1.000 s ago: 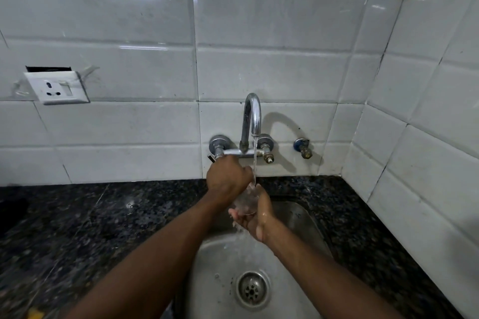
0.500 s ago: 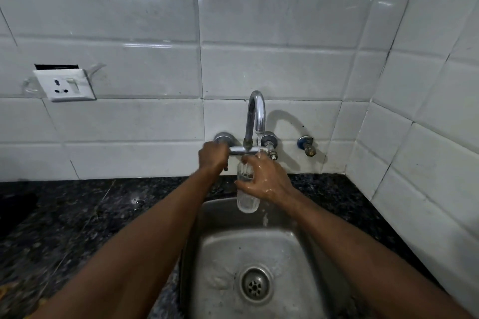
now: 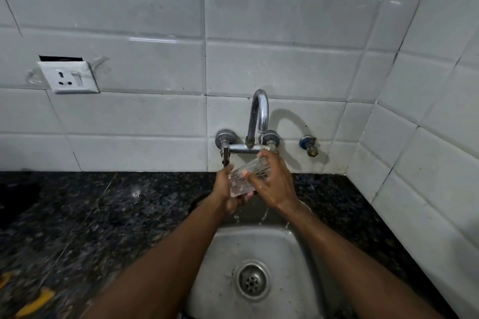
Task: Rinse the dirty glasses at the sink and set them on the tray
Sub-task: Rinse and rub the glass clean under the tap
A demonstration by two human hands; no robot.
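A clear ribbed glass (image 3: pixel 245 177) is tilted, mouth up toward the right, just below the chrome tap spout (image 3: pixel 260 114) and above the back of the steel sink (image 3: pixel 225 254). My left hand (image 3: pixel 228 190) cups its base from the left and underneath. My right hand (image 3: pixel 272 181) wraps its upper side from the right, fingers over the rim end. A thin stream of water leaves the spout and drops run off into the basin. No tray is in view.
The tap's left handle (image 3: pixel 225 149) hangs just left of my hands. A dark granite counter (image 3: pixel 103 215) runs left and right of the sink. White tiled walls close the back and right. A wall socket (image 3: pixel 68 77) sits at left. The drain (image 3: pixel 252 281) lies below.
My left hand left the tap's left handle and came onto the glass. The glass went from upright to tilted between both hands.
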